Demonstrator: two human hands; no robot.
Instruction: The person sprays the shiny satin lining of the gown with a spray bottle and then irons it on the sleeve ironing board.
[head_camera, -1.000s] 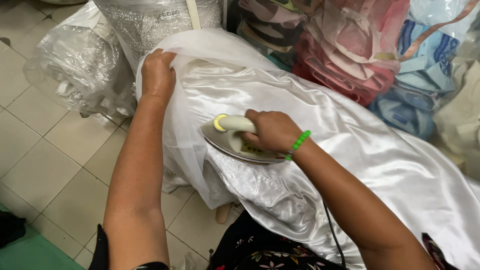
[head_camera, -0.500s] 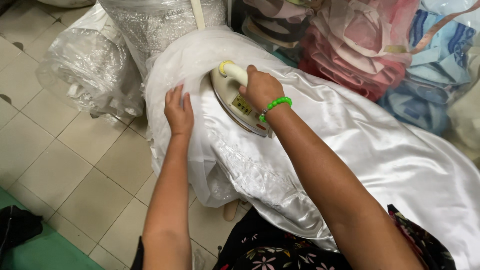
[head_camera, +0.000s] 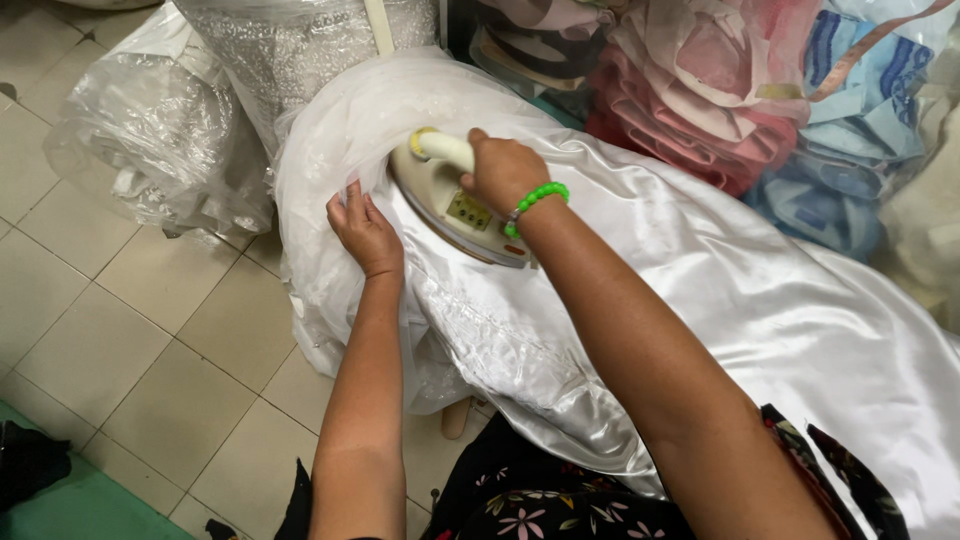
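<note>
Satin fabric (head_camera: 760, 300), white and glossy, is spread across a padded worktop from the upper middle of the frame down to the lower right. A cream electric iron (head_camera: 455, 210) is pressed flat on it near the upper centre, its handle gripped tightly by the right hand (head_camera: 505, 172), which wears a green bead bracelet (head_camera: 535, 197). The iron's long axis runs diagonally, its nose pointed toward the upper left. The left hand (head_camera: 362, 232) is laid flat, fingers together, on the cloth just beside the iron. The stretch toward the lower right looks smooth; gathered folds at the rounded end, at the upper left, seem left to press. Plastic-wrapped bundles (head_camera: 150, 130) are stacked at the upper left.
</note>
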